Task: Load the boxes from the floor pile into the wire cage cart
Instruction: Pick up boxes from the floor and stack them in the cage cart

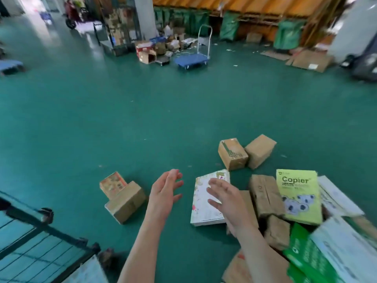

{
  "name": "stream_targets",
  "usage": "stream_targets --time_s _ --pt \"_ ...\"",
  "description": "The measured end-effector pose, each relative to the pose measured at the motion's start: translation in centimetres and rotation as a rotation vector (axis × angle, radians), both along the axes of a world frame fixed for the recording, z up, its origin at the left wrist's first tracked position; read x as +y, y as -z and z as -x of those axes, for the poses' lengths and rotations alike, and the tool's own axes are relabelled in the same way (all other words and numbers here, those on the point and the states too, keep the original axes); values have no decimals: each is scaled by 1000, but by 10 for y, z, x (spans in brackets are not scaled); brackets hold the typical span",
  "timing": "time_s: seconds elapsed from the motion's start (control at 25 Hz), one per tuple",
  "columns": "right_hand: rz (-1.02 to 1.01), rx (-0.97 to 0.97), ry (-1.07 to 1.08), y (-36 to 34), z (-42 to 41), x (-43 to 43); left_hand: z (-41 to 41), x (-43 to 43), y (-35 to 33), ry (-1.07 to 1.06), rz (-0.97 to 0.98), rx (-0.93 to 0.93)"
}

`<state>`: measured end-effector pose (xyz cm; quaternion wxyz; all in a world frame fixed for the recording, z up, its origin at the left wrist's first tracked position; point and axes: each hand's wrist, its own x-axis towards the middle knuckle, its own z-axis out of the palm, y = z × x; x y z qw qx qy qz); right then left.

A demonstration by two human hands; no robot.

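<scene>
At the lower left of the frame the wire cage cart [30, 242] stands beside us, with a small brown box [126, 203] lying apart on the floor [102, 119]. Our left hand [163, 193] hovers just left of the flat white box [204, 209] and our right hand [226, 201] over it, both empty with fingers spread, likely to take it from two sides. The rest of the pile [297, 197] crowds the lower right.

Box pile [285, 201] right; cage cart [40, 242] left, btm corner.

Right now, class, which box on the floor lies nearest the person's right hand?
The flat white box: the right hand hovers over it, while the brown cartons lie farther off.
</scene>
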<state>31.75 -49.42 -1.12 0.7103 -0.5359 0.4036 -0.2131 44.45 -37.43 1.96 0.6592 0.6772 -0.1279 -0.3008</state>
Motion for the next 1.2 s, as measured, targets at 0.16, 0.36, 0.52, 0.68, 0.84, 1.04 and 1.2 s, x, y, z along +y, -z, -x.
stream_targets --time_s 0.16,0.36,0.52,0.68,0.84,1.04,1.2 --pt "-35 17 88 11 36 -72 24 -69 4 71 -47 -4" --pt "-36 31 180 10 84 -135 56 -150 2 176 -69 -20" --pt "-68 50 354 25 153 -175 106 -222 10 386 -123 -27" --pt "-126 78 562 38 224 -182 161 -278 25 608 -157 0" --pt "-180 80 854 46 289 -177 219 -322 41 848 -180 50" --pt "-188 119 1133 54 327 -169 260 -367 53 1094 -186 92" --pt "-185 134 1228 59 322 -174 265 -403 52 1211 -140 94"
